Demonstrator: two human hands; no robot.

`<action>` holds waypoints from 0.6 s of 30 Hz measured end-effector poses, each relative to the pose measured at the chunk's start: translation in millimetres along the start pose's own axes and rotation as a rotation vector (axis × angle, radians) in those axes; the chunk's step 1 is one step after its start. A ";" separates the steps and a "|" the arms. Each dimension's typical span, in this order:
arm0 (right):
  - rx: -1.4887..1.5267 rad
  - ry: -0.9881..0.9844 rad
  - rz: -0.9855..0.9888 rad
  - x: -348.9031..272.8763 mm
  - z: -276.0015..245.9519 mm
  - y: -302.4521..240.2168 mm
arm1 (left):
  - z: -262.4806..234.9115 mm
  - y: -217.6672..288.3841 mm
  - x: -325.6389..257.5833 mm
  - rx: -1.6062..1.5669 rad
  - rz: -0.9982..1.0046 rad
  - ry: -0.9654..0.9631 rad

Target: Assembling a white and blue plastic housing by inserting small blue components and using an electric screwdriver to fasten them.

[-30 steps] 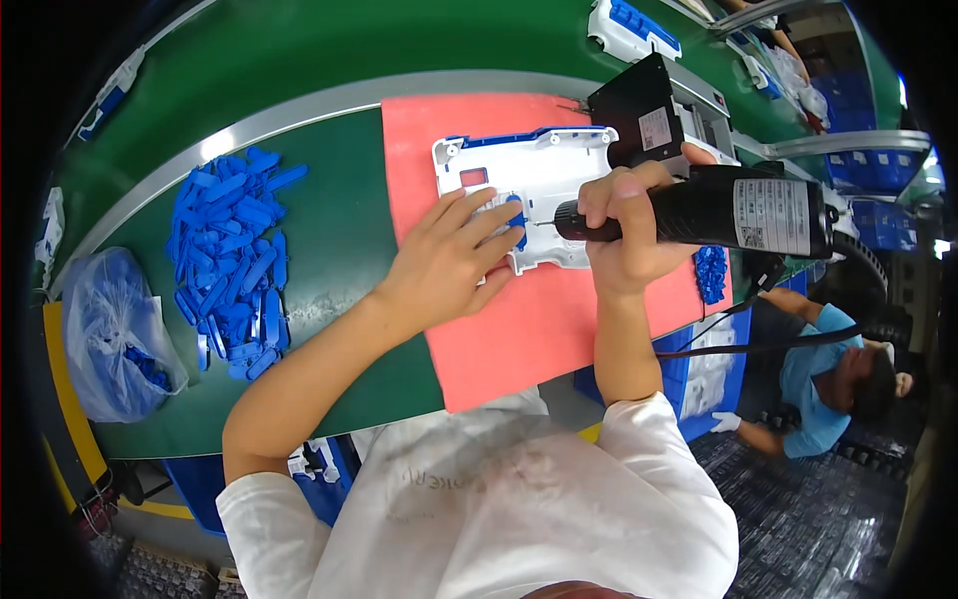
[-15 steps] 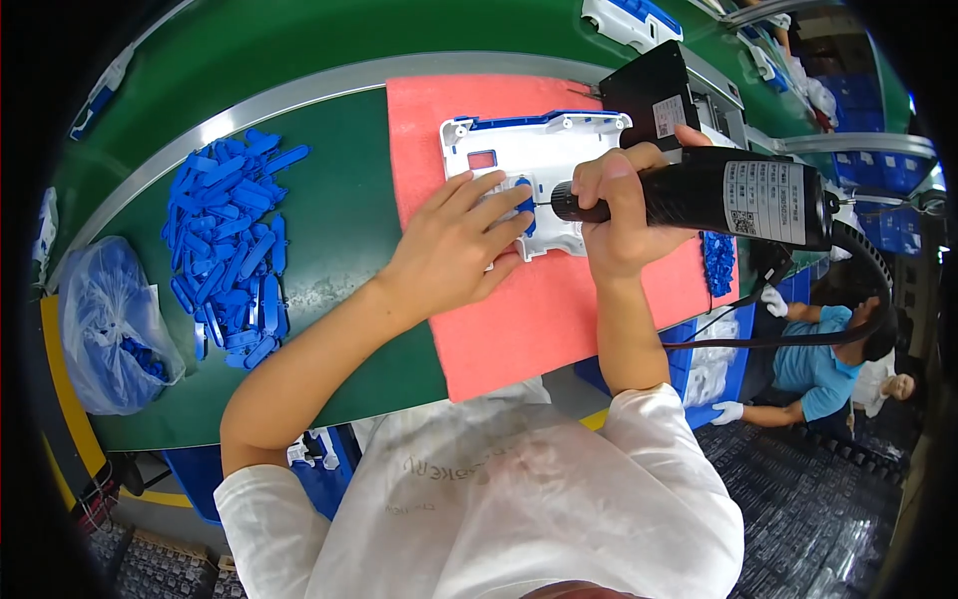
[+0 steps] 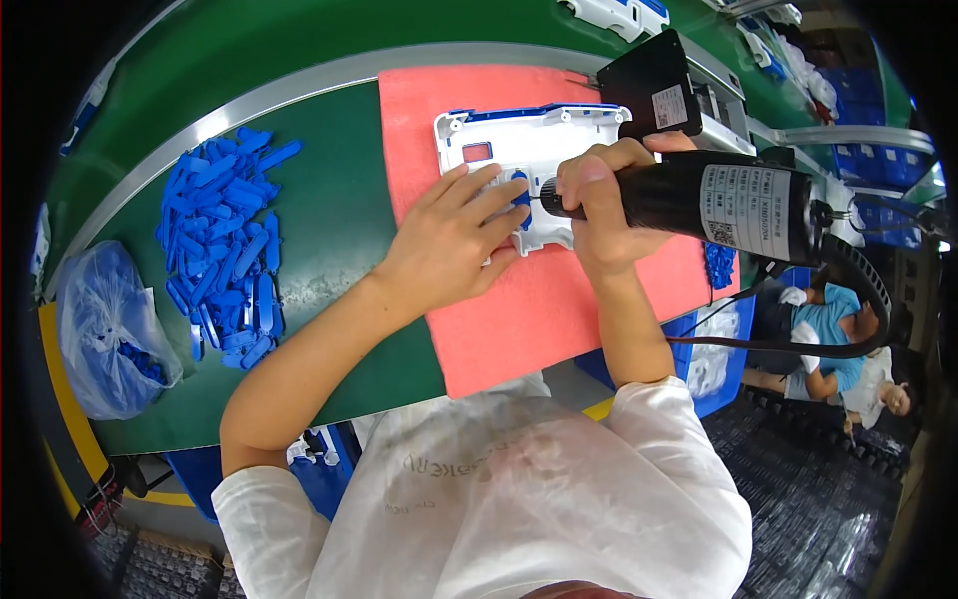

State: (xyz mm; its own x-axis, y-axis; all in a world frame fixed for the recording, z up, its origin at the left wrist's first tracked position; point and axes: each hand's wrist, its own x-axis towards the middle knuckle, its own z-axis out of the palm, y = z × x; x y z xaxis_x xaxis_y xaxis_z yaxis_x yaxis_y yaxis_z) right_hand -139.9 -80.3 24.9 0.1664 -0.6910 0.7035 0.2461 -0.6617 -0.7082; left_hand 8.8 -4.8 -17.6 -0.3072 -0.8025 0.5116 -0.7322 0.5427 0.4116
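A white plastic housing with a blue edge lies on a pink mat. My left hand rests on it with fingers spread, the fingertips beside a small blue part set in the housing. In my right hand is a black electric screwdriver, held level with its bit pointing left at the blue part. The fingers wrap round its front end. Whether the bit touches a screw is too small to tell.
A heap of blue plastic strips lies on the green bench at left, near a clear bag of blue pieces. Small blue parts sit at the mat's right edge. A black box stands behind. A cable trails right; a co-worker is beyond.
The screwdriver and my right hand have shifted slightly left and down. My left hand stays on the housing. The co-worker at right has changed posture, hands now closer together.
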 end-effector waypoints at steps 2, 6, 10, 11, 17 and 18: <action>0.004 0.020 0.047 2.5 2.5 -5.9 | -0.3 2.0 0.2 -0.007 -0.012 0.000; -0.154 -0.060 -0.054 6.4 -8.4 -0.5 | -2.3 -0.4 5.8 0.008 0.037 -0.019; 0.029 0.264 -0.126 24.2 -30.3 -37.7 | 1.0 -0.4 2.4 -0.026 0.050 -0.022; -0.003 0.350 -0.228 32.8 -47.2 -50.0 | -0.9 2.8 2.9 -0.035 0.024 -0.015; -0.110 0.572 -0.301 60.7 -126.5 -79.7 | -1.8 2.7 4.8 -0.028 0.038 0.006; -0.151 0.539 -0.270 58.8 -131.1 -76.9 | -3.6 2.8 5.3 -0.028 0.025 -0.006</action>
State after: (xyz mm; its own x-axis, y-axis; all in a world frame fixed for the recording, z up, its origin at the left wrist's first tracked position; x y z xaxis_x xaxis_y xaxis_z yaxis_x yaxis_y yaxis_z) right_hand -274.1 -108.2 112.9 -0.3984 -0.5169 0.7577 0.0680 -0.8404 -0.5376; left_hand 7.3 -6.6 -11.0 -0.3289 -0.7899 0.5176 -0.7070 0.5693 0.4195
